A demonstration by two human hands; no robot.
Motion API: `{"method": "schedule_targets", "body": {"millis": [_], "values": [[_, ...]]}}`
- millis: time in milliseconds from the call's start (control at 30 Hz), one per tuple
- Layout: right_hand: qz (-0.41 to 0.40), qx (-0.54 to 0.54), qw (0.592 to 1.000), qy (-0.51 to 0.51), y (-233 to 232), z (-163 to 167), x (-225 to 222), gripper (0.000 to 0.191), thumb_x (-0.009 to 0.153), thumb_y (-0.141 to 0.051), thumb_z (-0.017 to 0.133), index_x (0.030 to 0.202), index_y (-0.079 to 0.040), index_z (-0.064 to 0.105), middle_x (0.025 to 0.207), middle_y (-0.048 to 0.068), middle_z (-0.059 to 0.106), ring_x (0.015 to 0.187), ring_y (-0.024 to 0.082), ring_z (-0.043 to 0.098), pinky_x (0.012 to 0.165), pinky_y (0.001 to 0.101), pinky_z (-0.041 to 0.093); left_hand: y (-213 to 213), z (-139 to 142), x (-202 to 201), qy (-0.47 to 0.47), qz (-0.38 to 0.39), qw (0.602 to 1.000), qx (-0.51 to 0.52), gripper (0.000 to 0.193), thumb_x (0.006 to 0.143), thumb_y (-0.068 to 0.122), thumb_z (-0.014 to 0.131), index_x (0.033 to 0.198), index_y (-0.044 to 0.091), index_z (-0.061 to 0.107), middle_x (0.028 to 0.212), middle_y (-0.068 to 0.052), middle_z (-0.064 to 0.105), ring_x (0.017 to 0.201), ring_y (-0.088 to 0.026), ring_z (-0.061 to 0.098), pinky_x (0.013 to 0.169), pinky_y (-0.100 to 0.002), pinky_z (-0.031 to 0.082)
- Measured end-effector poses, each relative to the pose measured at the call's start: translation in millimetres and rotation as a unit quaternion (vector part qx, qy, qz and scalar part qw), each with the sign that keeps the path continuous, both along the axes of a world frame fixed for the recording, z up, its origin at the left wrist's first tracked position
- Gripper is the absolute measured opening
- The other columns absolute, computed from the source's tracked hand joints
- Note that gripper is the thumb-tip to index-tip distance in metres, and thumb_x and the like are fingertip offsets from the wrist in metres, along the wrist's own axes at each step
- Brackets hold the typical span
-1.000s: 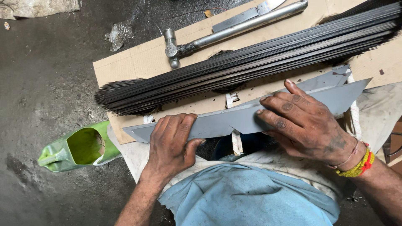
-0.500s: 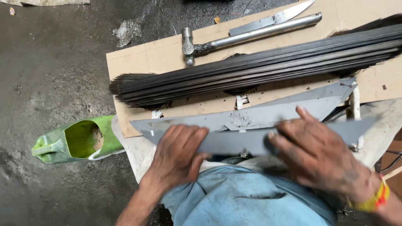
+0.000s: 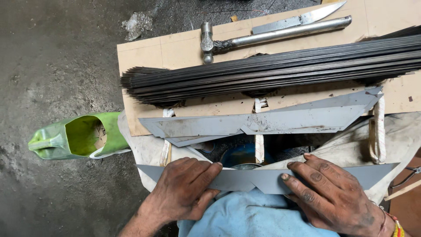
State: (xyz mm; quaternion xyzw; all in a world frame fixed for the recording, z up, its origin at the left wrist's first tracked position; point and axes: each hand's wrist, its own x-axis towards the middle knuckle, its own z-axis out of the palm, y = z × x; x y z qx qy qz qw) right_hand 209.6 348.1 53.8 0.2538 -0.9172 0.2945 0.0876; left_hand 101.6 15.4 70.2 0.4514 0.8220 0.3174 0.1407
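Observation:
My left hand (image 3: 184,191) and my right hand (image 3: 329,193) both grip a long grey sheet-metal strip (image 3: 250,179) with pointed ends, held across my lap over blue cloth (image 3: 245,217). The left hand covers the strip near its left end, the right hand lies on its right half. Farther away, a stack of similar grey cut strips (image 3: 272,119) lies along the edge of a cardboard sheet (image 3: 175,50). Beyond the stack lies a thick bundle of thin dark metal rods (image 3: 280,68).
A hammer with a metal handle (image 3: 245,39) and a flat blade (image 3: 298,18) lie at the far side of the cardboard. A cut green plastic jug (image 3: 79,136) rests on the dark ground at left. White sacking (image 3: 394,136) with straps sits under the strips.
Both hands have drawn one grey strip off the stack toward my lap. The stack stays on the cardboard, and the view has shifted so the scene sits farther right.

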Motion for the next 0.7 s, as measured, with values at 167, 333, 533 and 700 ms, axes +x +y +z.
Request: {"method": "schedule_targets", "body": {"millis": [167, 333, 533, 700], "values": [[-0.021, -0.037, 0.999, 0.003, -3, 2, -12, 0.054, 0.078, -0.027, 0.082, 0.125, -0.009, 0.064, 0.121, 0.015, 0.069, 0.112, 0.031, 0.069, 0.103, 0.0495, 0.055, 13, 6, -3, 0.042, 0.022, 0.999, 0.004, 0.068, 0.074, 0.025, 0.075, 0.137, 0.005, 0.060, 0.104, -0.013, 0.065, 0.082, -0.025, 0.064, 0.072, -0.040, 0.053], [-0.010, -0.044, 0.999, -0.016, 1, -2, -9, 0.056, 0.076, -0.026, 0.084, 0.125, -0.008, 0.064, 0.122, 0.017, 0.069, 0.113, 0.033, 0.069, 0.104, 0.0497, 0.055, 29, 0, 1, 0.037, 0.047, 0.998, 0.025, 0.059, 0.082, 0.033, 0.081, 0.128, 0.004, 0.059, 0.094, -0.008, 0.062, 0.078, -0.021, 0.059, 0.070, -0.040, 0.049], [-0.041, -0.057, 0.997, -0.035, 1, -4, -5, 0.062, 0.069, -0.027, 0.083, 0.126, -0.013, 0.065, 0.123, 0.015, 0.071, 0.115, 0.032, 0.070, 0.106, 0.0500, 0.055, 29, 4, 0, 0.022, 0.057, 0.998, 0.029, 0.045, 0.081, 0.024, 0.076, 0.121, 0.006, 0.064, 0.094, -0.005, 0.063, 0.078, -0.018, 0.059, 0.069, -0.037, 0.049], [-0.046, -0.068, 0.996, -0.035, -4, -6, -1, 0.060, 0.071, -0.028, 0.087, 0.125, -0.014, 0.065, 0.115, 0.010, 0.072, 0.104, 0.026, 0.071, 0.100, 0.0458, 0.058, 32, 3, 3, 0.002, 0.067, 0.997, 0.024, 0.046, 0.080, 0.034, 0.079, 0.116, 0.008, 0.065, 0.090, -0.004, 0.060, 0.079, -0.019, 0.058, 0.072, -0.039, 0.047]]}}
